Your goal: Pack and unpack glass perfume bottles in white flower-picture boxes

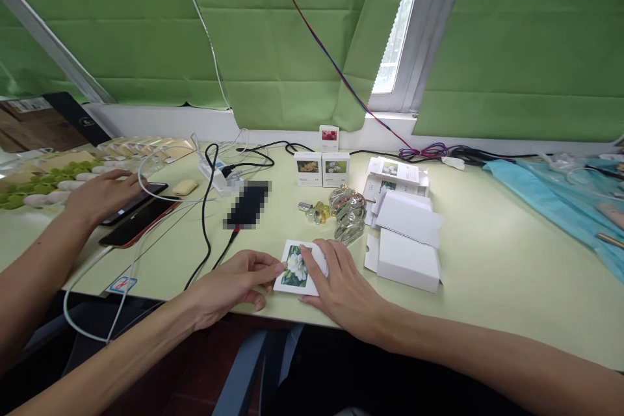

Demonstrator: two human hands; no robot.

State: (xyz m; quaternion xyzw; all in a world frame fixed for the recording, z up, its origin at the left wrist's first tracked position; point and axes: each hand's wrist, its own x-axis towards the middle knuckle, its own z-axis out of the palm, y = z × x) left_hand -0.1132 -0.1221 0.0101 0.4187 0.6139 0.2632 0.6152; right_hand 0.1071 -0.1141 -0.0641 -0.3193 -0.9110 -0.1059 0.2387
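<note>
A small white box with a white flower picture [288,272] lies near the table's front edge, picture side up. My right hand [347,292] lies over its right end, fingers across the top and thumb along the near side. At the box's left edge is my left hand [234,285], thumb and forefinger pinched at its side and the other fingers curled below. Beyond the box stand glass bottles [348,214] with swirled sides, beside small gold and silver caps [318,211]. White cartons, some with flaps raised [408,253], lie to the right.
Two flower-picture boxes [322,169] stand at the back, a red-flower box [329,137] behind them. A dark phone-like device [247,205] is wired by a black cable. Another person's hand [104,195] rests on a phone at left. Blue sheeting [550,201] covers the far right.
</note>
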